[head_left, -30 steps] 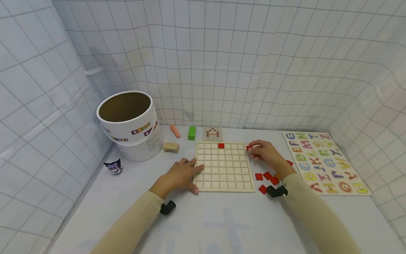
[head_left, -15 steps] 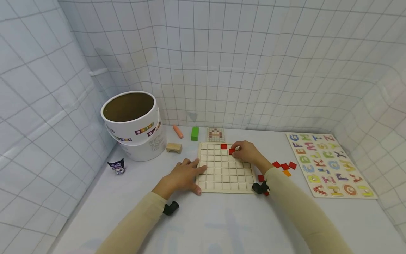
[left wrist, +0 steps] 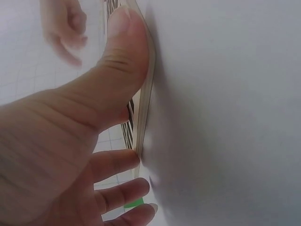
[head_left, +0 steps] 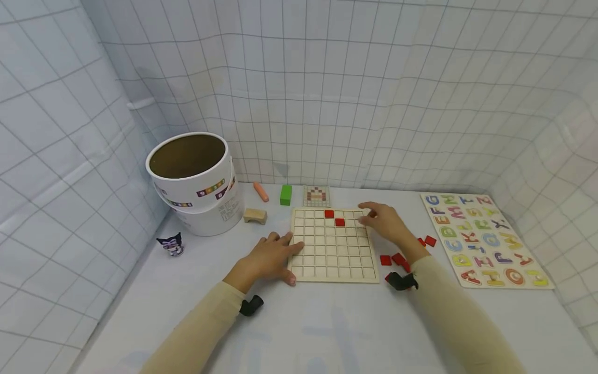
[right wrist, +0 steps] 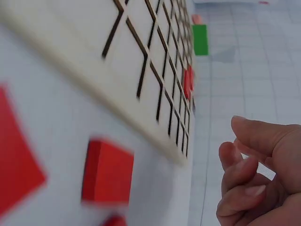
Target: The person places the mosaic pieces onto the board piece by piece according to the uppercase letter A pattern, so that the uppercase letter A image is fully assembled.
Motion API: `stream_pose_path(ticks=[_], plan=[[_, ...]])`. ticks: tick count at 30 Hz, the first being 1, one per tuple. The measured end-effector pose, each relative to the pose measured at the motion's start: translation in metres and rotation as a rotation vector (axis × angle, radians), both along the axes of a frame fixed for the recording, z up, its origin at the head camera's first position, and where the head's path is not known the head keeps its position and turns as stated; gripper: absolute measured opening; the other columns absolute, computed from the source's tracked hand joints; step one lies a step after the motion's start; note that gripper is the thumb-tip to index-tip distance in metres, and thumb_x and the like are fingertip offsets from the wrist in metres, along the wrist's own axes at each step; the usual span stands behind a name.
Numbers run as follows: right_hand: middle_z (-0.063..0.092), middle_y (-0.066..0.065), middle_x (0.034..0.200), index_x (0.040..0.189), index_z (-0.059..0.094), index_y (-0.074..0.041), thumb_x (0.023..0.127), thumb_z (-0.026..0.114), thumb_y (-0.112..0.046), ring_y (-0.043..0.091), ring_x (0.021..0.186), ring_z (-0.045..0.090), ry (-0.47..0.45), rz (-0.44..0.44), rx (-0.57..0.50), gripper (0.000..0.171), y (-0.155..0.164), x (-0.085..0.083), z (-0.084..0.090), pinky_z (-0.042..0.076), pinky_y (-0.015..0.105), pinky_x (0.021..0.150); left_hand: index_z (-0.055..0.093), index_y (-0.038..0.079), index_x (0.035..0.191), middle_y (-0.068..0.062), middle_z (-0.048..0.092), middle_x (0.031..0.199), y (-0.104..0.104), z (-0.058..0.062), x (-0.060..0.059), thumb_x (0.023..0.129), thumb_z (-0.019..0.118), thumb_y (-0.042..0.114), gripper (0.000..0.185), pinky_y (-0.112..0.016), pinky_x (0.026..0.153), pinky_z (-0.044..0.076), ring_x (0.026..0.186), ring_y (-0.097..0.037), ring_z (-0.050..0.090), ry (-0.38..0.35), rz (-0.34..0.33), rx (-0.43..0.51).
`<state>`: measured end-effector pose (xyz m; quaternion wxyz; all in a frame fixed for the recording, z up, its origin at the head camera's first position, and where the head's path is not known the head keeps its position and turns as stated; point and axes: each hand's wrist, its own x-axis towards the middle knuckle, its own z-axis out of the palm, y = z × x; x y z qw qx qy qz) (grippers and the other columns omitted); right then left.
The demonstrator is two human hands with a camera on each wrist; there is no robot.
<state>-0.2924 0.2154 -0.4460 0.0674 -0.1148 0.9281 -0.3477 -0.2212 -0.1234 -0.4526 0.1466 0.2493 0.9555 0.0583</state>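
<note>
A wooden grid board (head_left: 334, 249) lies flat on the white table. Two red tiles sit in its cells, one in the top row (head_left: 329, 213) and one just below and to the right (head_left: 339, 222). My left hand (head_left: 280, 249) rests flat on the board's left edge (left wrist: 143, 108), with the thumb (left wrist: 127, 42) pressed along the rim. My right hand (head_left: 383, 221) hovers over the board's far right corner, its fingers (right wrist: 244, 160) loosely curled and holding nothing. Loose red tiles (head_left: 385, 260) (right wrist: 108, 172) lie right of the board.
A white round tub (head_left: 191, 182) stands at the back left, with a small figure (head_left: 170, 244) in front of it. An orange stick (head_left: 260, 191), a green block (head_left: 284, 195), a wooden arch (head_left: 254, 215) and a pattern card (head_left: 316, 196) lie behind the board. An alphabet puzzle (head_left: 483, 239) is at the right.
My right hand carried a red tile from the board's right side onto the grid, set it in the second row, let go and drew back to the right. The left hand stayed.
</note>
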Motion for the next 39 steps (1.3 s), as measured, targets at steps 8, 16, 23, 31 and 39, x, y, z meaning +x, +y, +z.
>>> stream_pose_path(ticks=[8, 16, 23, 31, 39], plan=[[0.059, 0.024, 0.125, 0.143, 0.054, -0.001, 0.102, 0.062, -0.026, 0.03, 0.092, 0.06, -0.055, -0.191, 0.054, 0.048, 0.127, 0.045, -0.001, 0.05, 0.033, 0.074, 0.043, 0.027, 0.157, -0.015, 0.031, 0.165, 0.002, 0.001, 0.0, 0.071, 0.084, 0.057, 0.099, -0.063, 0.111, 0.033, 0.139, -0.041, 0.037, -0.013, 0.007, -0.005], [0.061, 0.023, 0.115, 0.137, 0.059, -0.001, 0.098, 0.067, -0.024, 0.034, 0.099, 0.055, -0.138, -0.175, 0.148, 0.046, 0.149, 0.049, -0.016, 0.048, 0.045, 0.084, 0.044, 0.026, 0.156, -0.016, 0.032, 0.165, -0.002, 0.003, 0.001, 0.071, 0.083, 0.057, 0.099, -0.061, 0.109, 0.035, 0.137, -0.04, 0.039, -0.001, 0.002, 0.0], [0.062, 0.022, 0.113, 0.125, 0.063, -0.003, 0.098, 0.068, -0.02, 0.034, 0.097, 0.056, -0.109, -0.184, 0.152, 0.033, 0.148, 0.05, -0.019, 0.049, 0.045, 0.083, 0.045, 0.026, 0.156, -0.016, 0.033, 0.164, 0.001, 0.002, 0.001, 0.07, 0.084, 0.057, 0.099, -0.062, 0.108, 0.036, 0.136, -0.041, 0.04, 0.001, -0.001, 0.008], [0.061, 0.019, 0.108, 0.127, 0.054, 0.001, 0.106, 0.056, -0.027, 0.026, 0.088, 0.054, -0.091, -0.227, 0.025, 0.035, 0.149, 0.044, -0.013, 0.046, 0.032, 0.071, 0.044, 0.026, 0.156, -0.017, 0.033, 0.164, 0.003, 0.004, 0.002, 0.07, 0.085, 0.056, 0.1, -0.061, 0.109, 0.036, 0.136, -0.04, 0.04, -0.008, 0.003, 0.004], [0.058, 0.008, 0.097, 0.14, 0.049, -0.001, 0.103, 0.062, -0.037, 0.013, 0.07, 0.052, -0.233, -0.263, -0.438, 0.054, 0.109, 0.025, -0.002, 0.048, 0.023, 0.063, 0.044, 0.026, 0.156, -0.016, 0.032, 0.165, 0.003, 0.005, 0.002, 0.07, 0.085, 0.055, 0.1, -0.062, 0.11, 0.034, 0.138, -0.04, 0.038, -0.019, 0.01, -0.001]])
